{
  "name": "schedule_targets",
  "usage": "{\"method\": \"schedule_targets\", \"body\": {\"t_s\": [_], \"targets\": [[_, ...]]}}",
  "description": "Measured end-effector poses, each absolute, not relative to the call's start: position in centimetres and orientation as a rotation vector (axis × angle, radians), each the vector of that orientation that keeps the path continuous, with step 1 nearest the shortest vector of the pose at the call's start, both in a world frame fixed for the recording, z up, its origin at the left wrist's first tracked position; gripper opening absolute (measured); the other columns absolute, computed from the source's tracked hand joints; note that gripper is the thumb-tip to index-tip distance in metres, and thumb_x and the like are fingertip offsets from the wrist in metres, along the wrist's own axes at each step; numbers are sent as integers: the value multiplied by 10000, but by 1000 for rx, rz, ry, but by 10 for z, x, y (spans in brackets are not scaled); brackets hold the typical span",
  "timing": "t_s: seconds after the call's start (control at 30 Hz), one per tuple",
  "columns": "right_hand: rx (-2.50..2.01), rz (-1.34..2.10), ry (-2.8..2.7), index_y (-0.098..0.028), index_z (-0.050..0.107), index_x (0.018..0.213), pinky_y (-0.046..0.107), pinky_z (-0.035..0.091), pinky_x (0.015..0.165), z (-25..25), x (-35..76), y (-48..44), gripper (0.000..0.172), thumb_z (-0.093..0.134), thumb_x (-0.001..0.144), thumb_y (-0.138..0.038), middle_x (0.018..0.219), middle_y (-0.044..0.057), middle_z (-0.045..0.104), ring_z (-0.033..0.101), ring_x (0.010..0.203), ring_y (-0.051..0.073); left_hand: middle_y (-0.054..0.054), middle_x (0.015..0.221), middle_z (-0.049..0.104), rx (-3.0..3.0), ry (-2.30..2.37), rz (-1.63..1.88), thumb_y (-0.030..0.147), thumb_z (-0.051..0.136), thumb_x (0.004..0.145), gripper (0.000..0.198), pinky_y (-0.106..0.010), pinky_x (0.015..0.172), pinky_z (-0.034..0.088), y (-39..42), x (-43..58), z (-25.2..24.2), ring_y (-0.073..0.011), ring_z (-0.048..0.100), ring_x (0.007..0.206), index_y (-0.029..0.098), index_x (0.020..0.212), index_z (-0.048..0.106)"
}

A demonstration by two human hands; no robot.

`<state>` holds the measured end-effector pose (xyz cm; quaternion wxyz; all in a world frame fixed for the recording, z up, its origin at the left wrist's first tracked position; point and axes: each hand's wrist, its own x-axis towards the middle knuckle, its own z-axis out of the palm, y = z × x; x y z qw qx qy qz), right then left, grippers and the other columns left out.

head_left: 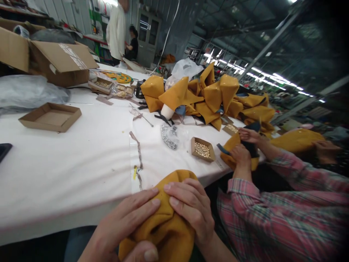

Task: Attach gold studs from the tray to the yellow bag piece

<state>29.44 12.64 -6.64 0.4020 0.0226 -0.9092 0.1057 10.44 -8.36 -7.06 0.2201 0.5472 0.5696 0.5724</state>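
A mustard-yellow cloth piece (pixel 174 233), folded and bunched, is between my two hands at the front edge of the table. My left hand (pixel 128 218) grips it from the left, fingers across the top and thumb lower down on its near side. From the right, my right hand (pixel 191 207) curls round it, with its fingertips close to those of the left. The undersides of both hands and part of the cloth are hidden. Beyond the cloth stands a small cardboard tray (pixel 195 141) of gold-coloured studs, beside a clear bag of silver-coloured bits (pixel 169 136).
At right, a co-worker in a plaid shirt (pixel 272 207) handles another yellow piece (pixel 231 149). Pointed yellow cloth shapes (pixel 174 94) pile up at the back of the white-covered table (pixel 95 163). A shallow cardboard tray (pixel 65 123) and a large carton (pixel 60 58) stand left.
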Motion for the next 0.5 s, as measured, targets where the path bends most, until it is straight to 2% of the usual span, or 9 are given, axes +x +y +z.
{"method": "schedule_targets", "body": {"t_s": [0.1,0.2,0.4,0.5], "targets": [[95,261,-2328,-185,720,1372,447,639,1128,-63,292,130,257,553,1185,-125,1370,112,860,822,1302,215,-56,1647,730,1433,1585,1590,445,860,1052,668,-446,1287,591,-85,104,-67,-357,741,1472,412,1684,648],[83,253,-2351,-156,730,1436,432,625,1161,-57,291,132,315,557,1178,-101,1345,121,864,819,1305,218,-48,1612,755,1436,1590,1592,404,866,1049,652,-449,1281,594,-83,101,-61,-347,763,1440,416,1669,665],[60,302,-2390,-264,730,1514,435,706,1095,-48,299,133,402,532,1191,-128,1328,48,879,868,1183,216,-45,1620,746,1543,1561,1581,367,921,1010,703,-429,1278,601,-85,97,-52,-346,754,1449,412,1665,668],[89,352,-2394,-262,734,1522,424,750,1038,-44,300,132,394,565,1182,-158,1333,59,878,876,1157,230,-44,1559,789,1482,1553,1670,424,908,1025,633,-456,1266,624,-89,97,-51,-341,789,1398,431,1624,704]]}}
